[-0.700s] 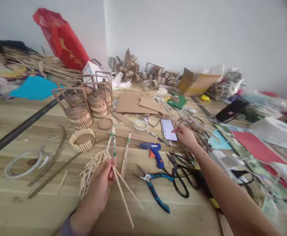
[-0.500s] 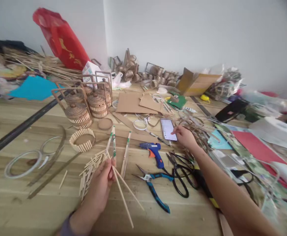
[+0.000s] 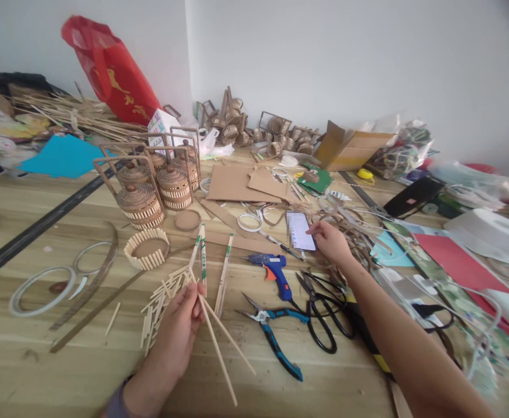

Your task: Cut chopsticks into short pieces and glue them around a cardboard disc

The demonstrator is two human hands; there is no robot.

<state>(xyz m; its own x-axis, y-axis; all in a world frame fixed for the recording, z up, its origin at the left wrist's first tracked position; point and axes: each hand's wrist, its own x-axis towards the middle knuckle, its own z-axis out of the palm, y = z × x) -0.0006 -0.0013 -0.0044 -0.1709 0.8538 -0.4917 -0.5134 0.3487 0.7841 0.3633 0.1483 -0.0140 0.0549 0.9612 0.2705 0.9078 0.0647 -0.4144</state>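
My left hand (image 3: 176, 331) is closed round a pair of wooden chopsticks (image 3: 213, 339) that cross in its fingers, their green-printed ends pointing away from me. Under it lies a heap of short cut bamboo sticks (image 3: 158, 302). My right hand (image 3: 330, 242) reaches forward with a finger touching the lit screen of a phone (image 3: 300, 230) lying flat on the table. A third chopstick (image 3: 223, 273) lies beside the left hand.
Between my hands lie a blue glue gun (image 3: 276, 270), blue-handled pliers (image 3: 276, 337) and black scissors (image 3: 322, 316). Woven stick baskets (image 3: 143, 203), a stick ring (image 3: 146, 248), tape rolls (image 3: 40, 284), cardboard (image 3: 237, 183) and a red bag (image 3: 113, 69) crowd the far side.
Both hands stay almost where they were. The view has shifted slightly, and my right hand's finger stays on the phone screen.
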